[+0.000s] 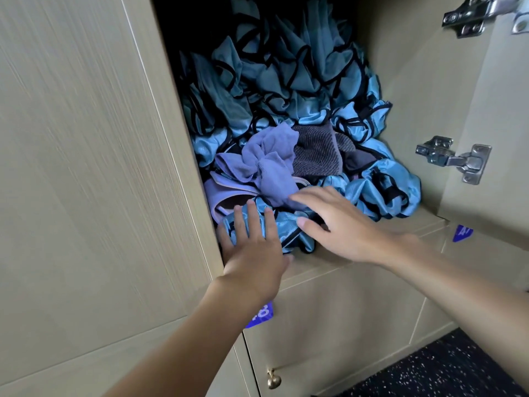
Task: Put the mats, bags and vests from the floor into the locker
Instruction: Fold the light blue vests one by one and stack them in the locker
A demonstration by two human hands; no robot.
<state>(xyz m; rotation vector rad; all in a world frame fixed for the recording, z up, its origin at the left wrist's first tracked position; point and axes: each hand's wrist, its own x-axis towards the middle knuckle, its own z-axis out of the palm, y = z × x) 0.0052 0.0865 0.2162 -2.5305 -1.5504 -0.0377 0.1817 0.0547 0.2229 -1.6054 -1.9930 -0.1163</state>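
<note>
Blue vests [286, 90]: heaped inside open locker [423, 90]. Left hand [252, 247], 7 o'clock of heap: fingers spread, flat against front vest. Right hand [337, 222], 5 o'clock: open, resting on same cloth.

You're seeing two hands [254, 247] [340, 224], two hinges [455, 159] [481, 15], two number tags [262, 313] [462, 232], one knob [274, 379]; vests [286, 81] too tangled to count.
</note>
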